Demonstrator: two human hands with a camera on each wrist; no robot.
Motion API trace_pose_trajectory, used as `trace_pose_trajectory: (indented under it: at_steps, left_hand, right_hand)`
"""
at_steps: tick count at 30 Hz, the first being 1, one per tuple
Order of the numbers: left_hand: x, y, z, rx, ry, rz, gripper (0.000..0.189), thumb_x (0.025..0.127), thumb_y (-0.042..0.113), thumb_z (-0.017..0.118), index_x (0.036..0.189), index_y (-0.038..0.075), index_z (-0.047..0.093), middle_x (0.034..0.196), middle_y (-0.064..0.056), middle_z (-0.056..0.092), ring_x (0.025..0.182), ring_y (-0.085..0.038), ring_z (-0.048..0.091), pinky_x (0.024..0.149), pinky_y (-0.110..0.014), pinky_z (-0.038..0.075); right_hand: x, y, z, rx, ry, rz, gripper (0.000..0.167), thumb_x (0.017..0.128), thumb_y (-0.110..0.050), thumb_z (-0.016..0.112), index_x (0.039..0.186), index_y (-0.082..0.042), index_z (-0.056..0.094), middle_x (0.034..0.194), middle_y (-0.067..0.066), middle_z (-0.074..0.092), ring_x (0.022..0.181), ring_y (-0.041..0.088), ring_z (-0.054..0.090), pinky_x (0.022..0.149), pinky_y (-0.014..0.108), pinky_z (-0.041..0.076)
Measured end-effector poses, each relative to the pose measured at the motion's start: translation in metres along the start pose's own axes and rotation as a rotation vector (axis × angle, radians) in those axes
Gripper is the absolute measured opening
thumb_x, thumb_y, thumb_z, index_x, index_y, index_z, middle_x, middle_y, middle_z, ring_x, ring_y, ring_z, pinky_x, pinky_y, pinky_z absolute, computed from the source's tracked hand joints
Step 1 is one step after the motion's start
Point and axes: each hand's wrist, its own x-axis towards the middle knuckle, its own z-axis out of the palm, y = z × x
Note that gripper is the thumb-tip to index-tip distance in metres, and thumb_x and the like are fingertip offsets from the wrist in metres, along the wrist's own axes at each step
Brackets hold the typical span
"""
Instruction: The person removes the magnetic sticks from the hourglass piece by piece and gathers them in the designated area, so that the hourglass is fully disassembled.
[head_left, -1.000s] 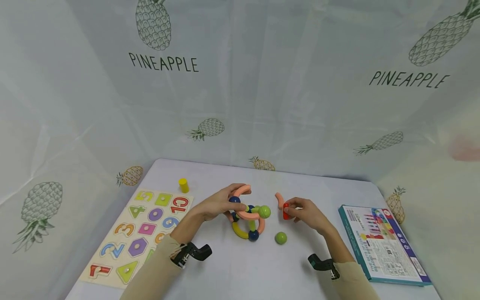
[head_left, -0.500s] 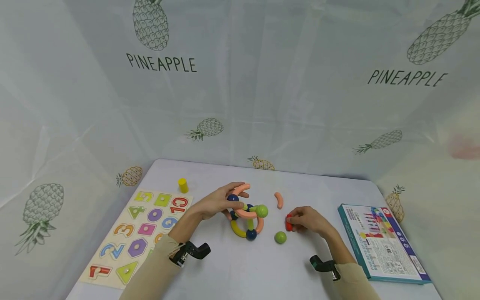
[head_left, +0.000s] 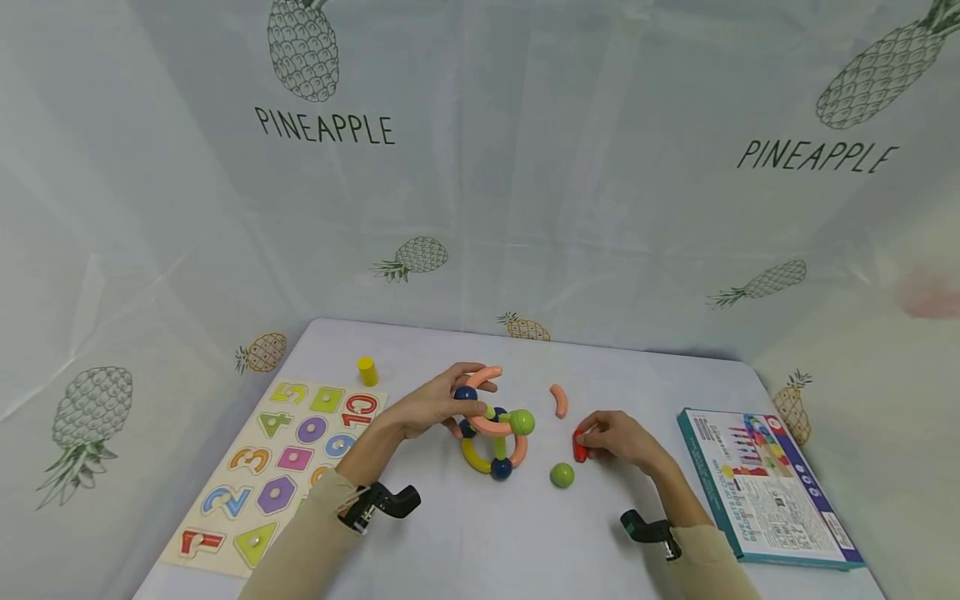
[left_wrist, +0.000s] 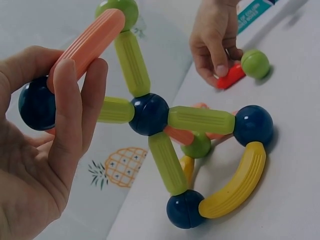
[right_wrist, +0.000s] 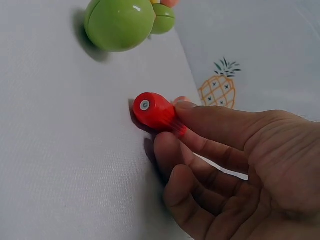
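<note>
My left hand [head_left: 435, 407] grips a pink curved magnetic rod [left_wrist: 92, 42] and the dark blue ball [left_wrist: 37, 104] beside it, at the upper corner of a built frame. Green straight rods [left_wrist: 201, 119] radiate from a central blue ball [left_wrist: 148, 114]. A yellow curved rod [left_wrist: 237, 185] joins two lower blue balls. Between thumb and fingers, my right hand [head_left: 618, 437] pinches a red magnetic rod [right_wrist: 154, 111] low over the table; its round end with a small metal disc shows in the right wrist view. A loose green ball [head_left: 562, 475] lies just left of that hand.
One pink curved rod [head_left: 559, 401] lies behind the right hand. On the left are a number-and-shape puzzle board [head_left: 252, 492] and a yellow cylinder [head_left: 367, 372]. A flat toy box [head_left: 780, 492] lies at the right table edge. A pineapple-printed curtain [head_left: 525, 208] hangs behind.
My right hand has drawn the red rod nearer to me and slightly right, away from the loose pink rod, then nearly stopped. The left hand and the frame have barely shifted.
</note>
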Motion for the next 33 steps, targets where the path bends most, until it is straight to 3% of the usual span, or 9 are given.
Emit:
trace_pose_trajectory:
  at_steps: [7,16,20,24,29,33]
  left_hand:
    - [-0.001,0.002,0.001,0.006,0.018,-0.014,0.073,0.092,0.02,0.074,0.15,0.017,0.029,0.143,-0.004,0.054,0.094,-0.022,0.066,0.055,-0.029,0.055]
    - [-0.002,0.004,-0.002,0.022,0.011,0.003,0.067,0.094,0.019,0.072,0.149,0.017,0.034,0.148,-0.01,0.051,0.092,-0.021,0.065,0.055,-0.029,0.055]
    - [-0.003,0.004,-0.003,0.027,0.014,0.01,0.067,0.093,0.019,0.073,0.149,0.018,0.035,0.146,-0.008,0.052,0.089,-0.022,0.065,0.055,-0.029,0.055]
    - [-0.002,0.005,-0.003,0.03,0.024,0.003,0.068,0.093,0.022,0.074,0.15,0.018,0.036,0.145,-0.005,0.053,0.084,-0.021,0.065,0.054,-0.03,0.055]
    - [0.004,0.006,-0.001,0.043,0.025,-0.002,0.067,0.093,0.023,0.073,0.15,0.018,0.037,0.144,-0.005,0.055,0.074,-0.021,0.062,0.056,-0.029,0.054]
    - [0.007,0.006,0.002,0.049,0.016,-0.002,0.065,0.093,0.021,0.072,0.15,0.018,0.039,0.131,-0.009,0.058,0.07,-0.024,0.061,0.054,-0.028,0.053]
  right_hand:
    - [0.001,0.002,-0.002,0.003,-0.003,-0.008,0.019,0.093,-0.019,0.072,0.107,-0.007,0.07,0.076,0.005,0.066,0.068,0.021,0.056,0.062,0.033,0.047]
    - [0.004,-0.008,-0.007,-0.035,-0.007,-0.002,0.026,0.093,-0.026,0.072,0.112,-0.009,0.069,0.087,0.006,0.063,0.077,0.023,0.056,0.066,0.034,0.047]
    - [0.009,-0.03,-0.012,-0.042,0.043,-0.097,0.029,0.096,-0.029,0.069,0.117,-0.009,0.069,0.096,0.011,0.064,0.085,0.026,0.056,0.066,0.035,0.048]
    - [0.014,-0.067,-0.009,0.042,0.031,-0.226,0.03,0.101,-0.03,0.063,0.122,-0.009,0.067,0.101,0.021,0.066,0.089,0.04,0.059,0.068,0.041,0.052]
    - [0.025,-0.107,0.009,0.133,-0.025,-0.329,0.031,0.103,-0.037,0.058,0.127,-0.018,0.064,0.104,0.01,0.068,0.089,0.038,0.064,0.066,0.042,0.054]
    - [0.032,-0.125,0.025,0.15,-0.063,-0.381,0.035,0.102,-0.041,0.059,0.13,-0.021,0.063,0.106,0.005,0.069,0.089,0.036,0.065,0.065,0.039,0.055]
